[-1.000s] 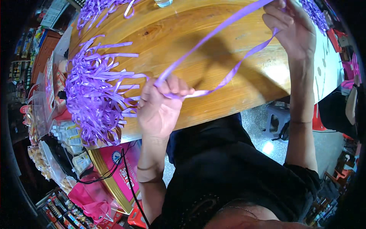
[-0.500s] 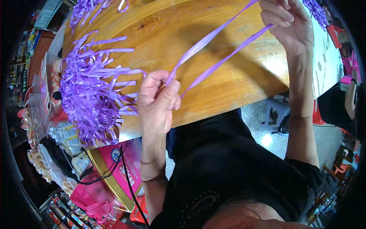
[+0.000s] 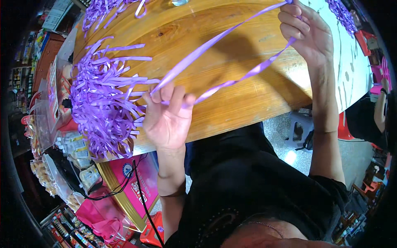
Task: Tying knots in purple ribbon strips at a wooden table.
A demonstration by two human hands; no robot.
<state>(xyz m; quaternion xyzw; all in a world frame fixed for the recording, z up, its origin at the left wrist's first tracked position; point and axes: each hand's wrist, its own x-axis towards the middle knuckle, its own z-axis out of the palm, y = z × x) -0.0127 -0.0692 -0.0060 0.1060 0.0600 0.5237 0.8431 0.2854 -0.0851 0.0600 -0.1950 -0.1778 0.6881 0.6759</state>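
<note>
A long purple ribbon (image 3: 211,42) stretches across the table in a loop between my two hands. My left hand (image 3: 168,120), palm showing, has its fingers curled on the ribbon's near end, beside the ribbon pile. At the upper right, my right hand (image 3: 308,35) is closed on the other end of the loop, with a small knot-like bit of ribbon above its fingers. The upper strand runs fairly straight; the lower one twists and sags. A big heap of cut purple ribbons (image 3: 103,99) lies at the table's left edge, its loose ends pointing toward my left hand.
The wooden table (image 3: 248,99) has a curved near edge. More purple ribbons lie at its far left (image 3: 109,10) and far right (image 3: 341,14). Bagged goods (image 3: 74,144) and a pink box (image 3: 136,177) with black cables stand left; a grey stool (image 3: 298,128) is below right.
My left hand has turned so its palm shows, and its fingers have shifted along the ribbon. The lower strand has gone slacker and twisted. My right hand has moved slightly down and left.
</note>
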